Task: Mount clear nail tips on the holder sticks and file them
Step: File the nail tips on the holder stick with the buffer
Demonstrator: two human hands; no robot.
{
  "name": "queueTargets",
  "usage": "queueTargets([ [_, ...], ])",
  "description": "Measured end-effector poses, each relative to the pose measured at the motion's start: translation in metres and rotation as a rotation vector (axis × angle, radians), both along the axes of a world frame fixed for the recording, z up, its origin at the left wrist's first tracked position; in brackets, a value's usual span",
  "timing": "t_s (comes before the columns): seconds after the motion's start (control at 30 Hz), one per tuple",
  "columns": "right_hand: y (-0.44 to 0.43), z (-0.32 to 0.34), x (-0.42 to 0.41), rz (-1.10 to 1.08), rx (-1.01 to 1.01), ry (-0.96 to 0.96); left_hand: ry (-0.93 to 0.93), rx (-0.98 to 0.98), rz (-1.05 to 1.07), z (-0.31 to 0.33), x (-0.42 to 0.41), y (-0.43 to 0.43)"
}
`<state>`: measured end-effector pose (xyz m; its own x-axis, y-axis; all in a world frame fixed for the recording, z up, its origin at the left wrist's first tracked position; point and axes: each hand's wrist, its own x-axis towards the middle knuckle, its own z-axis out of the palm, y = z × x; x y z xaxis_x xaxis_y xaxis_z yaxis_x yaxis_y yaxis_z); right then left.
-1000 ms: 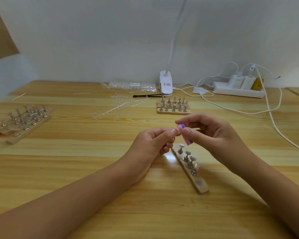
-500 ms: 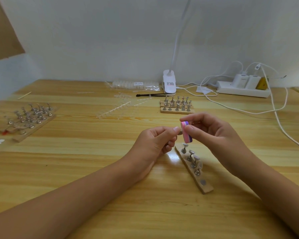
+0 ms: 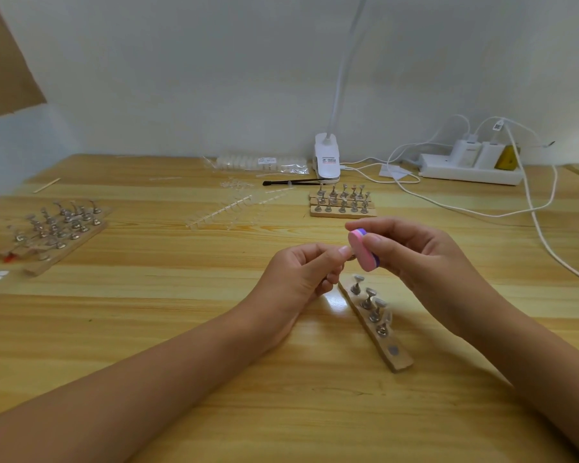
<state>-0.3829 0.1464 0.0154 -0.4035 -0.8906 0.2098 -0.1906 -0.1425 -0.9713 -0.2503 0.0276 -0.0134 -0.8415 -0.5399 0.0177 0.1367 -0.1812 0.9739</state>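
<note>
Since half a second ago the mini nail file point(image 3: 361, 250) has turned a little, so more of its pink face shows. Both hands have stayed at the same spot above the table point(image 3: 147, 329).

The right hand point(image 3: 415, 259) pinches the file between thumb and forefinger, near its upper end. Its lower end is free and sits against the left fingertips. The left hand point(image 3: 301, 279) is curled and pinches a small metal holder stick point(image 3: 349, 257) between thumb and forefinger. Only a glint of the stick shows beside the file. The clear nail tip on it cannot be made out, though it probably sits where file and fingertips meet.

Just below the hands lies a wooden base strip point(image 3: 398, 359). It carries a row of holder sticks point(image 3: 368, 300) and shows one bare socket at its near end.

The tip is likely very light, thin and springy, and slick to the touch. It looks easy to flick off its mount or crack under a hard stroke. The safer hold is on the metal stem, close under the head, with short, light passes of the file.

Farther back stand a second rack point(image 3: 343, 203), loose clear tip strips point(image 3: 234, 212), a clip lamp point(image 3: 327, 160) and a power strip point(image 3: 468, 172). A fuller rack point(image 3: 57, 228) lies far left.
</note>
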Motion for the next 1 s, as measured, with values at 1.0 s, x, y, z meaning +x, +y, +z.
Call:
queueTargets([
  [1.0,0.010,0.018,-0.025,-0.061,0.156,0.223,0.007,0.176,0.078,0.002,-0.003,-0.004],
])
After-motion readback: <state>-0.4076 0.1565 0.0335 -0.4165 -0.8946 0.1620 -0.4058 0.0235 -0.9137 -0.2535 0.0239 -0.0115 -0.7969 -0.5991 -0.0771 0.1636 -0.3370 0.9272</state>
